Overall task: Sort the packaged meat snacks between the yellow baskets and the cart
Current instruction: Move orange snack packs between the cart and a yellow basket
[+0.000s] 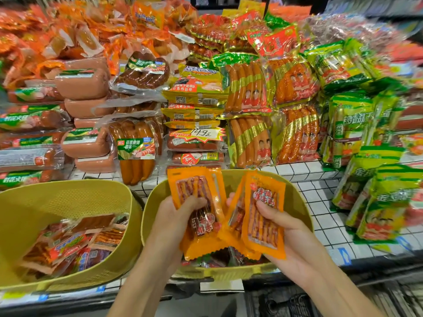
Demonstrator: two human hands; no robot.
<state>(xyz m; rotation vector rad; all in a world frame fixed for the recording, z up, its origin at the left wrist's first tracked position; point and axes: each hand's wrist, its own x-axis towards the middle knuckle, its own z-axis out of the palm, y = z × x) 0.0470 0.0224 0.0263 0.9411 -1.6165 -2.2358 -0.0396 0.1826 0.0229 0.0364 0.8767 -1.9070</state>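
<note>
Two yellow baskets stand at the shelf's front edge. Over the right basket (299,209) my left hand (176,216) grips an orange packet of meat sticks (196,191), held upright. My right hand (281,227) grips a second orange packet (265,216), with another orange packet (235,209) fanned between the two. More dark red packets lie in the bottom of that basket. The left basket (68,197) holds several red and orange snack packets (75,243). The cart's dark wire grid (400,298) shows at the bottom right.
Behind the baskets the white gridded shelf (320,202) carries stacked sausage packs: pink ham rolls (84,85), brown sausages (137,145), a price tag (201,133), yellow-banded sausage packs (249,138) and green-yellow bags (377,202) at the right.
</note>
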